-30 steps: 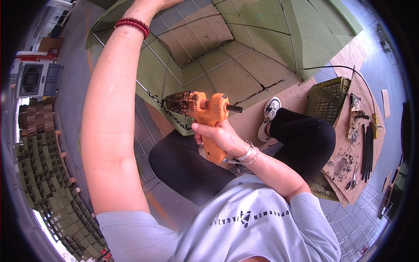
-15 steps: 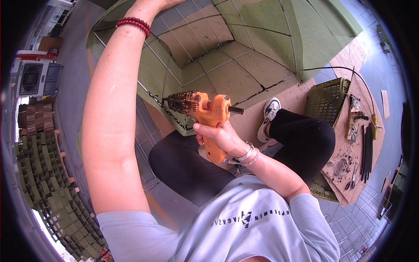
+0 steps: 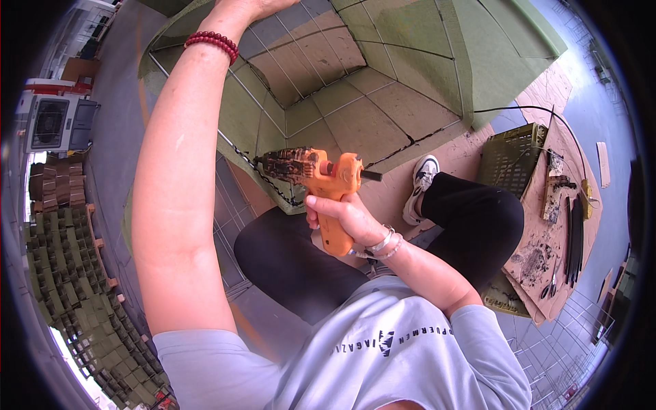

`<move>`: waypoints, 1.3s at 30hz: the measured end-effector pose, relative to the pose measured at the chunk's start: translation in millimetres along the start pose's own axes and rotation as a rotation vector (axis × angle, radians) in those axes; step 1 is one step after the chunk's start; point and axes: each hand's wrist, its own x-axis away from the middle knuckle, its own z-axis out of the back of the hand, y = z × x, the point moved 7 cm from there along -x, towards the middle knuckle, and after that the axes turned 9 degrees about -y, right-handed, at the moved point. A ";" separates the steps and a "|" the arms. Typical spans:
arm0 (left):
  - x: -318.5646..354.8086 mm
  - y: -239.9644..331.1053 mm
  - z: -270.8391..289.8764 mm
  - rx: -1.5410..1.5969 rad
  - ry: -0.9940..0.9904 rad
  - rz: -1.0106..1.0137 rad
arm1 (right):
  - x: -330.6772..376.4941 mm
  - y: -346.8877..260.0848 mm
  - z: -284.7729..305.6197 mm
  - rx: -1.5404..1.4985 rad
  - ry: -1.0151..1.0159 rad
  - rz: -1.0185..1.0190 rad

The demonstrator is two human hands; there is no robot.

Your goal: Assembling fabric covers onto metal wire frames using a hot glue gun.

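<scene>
Below the barrel of an orange glue gun [image 3: 321,174], right hand [image 3: 345,215] closed firmly round the handle, forefinger up by the trigger, silver bracelets [image 3: 383,242] on the wrist. Holds the gun level at mid-picture, over black-trousered knees, with its scorched, glue-crusted nozzle [image 3: 263,160] pointing to the person's left.

At the nozzle tip, touching or very nearly: the black-wired lower edge of a green felt panel frame [image 3: 383,102], a boxy structure of wire grid and green sheets that rises above and behind the gun.

Far above the gun, at the top margin: left hand [image 3: 253,7], mostly cut off, resting on the frame's upper part; cannot tell how its fingers are set. Red bead bracelet [image 3: 212,44] on that wrist.

Right of the gun: a white shoe [image 3: 424,178], then a green crate [image 3: 509,157], then a cardboard sheet [image 3: 547,239] with black glue sticks [image 3: 572,239] and small tools. Far left of the gun: stacks of green panels [image 3: 68,294].

Appears to be gluing felt to wire along the frame's edge. Seems to call next for a steady trigger squeeze, nozzle kept against the wire, frame braced from above.
</scene>
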 end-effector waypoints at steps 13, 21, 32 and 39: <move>-0.7 -1.9 -0.6 -0.006 -0.004 0.009 | 9.5 0.6 1.0 0.002 -0.004 -0.022; 1.8 0.6 3.1 -0.001 0.010 0.000 | 5.9 -15.5 -0.4 0.041 0.001 0.020; -1.0 -2.3 4.7 -0.008 -0.003 0.004 | 16.9 -17.8 -5.0 -0.002 -0.006 0.054; -1.9 -0.2 2.3 -0.001 -0.010 0.006 | 4.0 -20.8 -18.8 -0.025 -0.006 0.060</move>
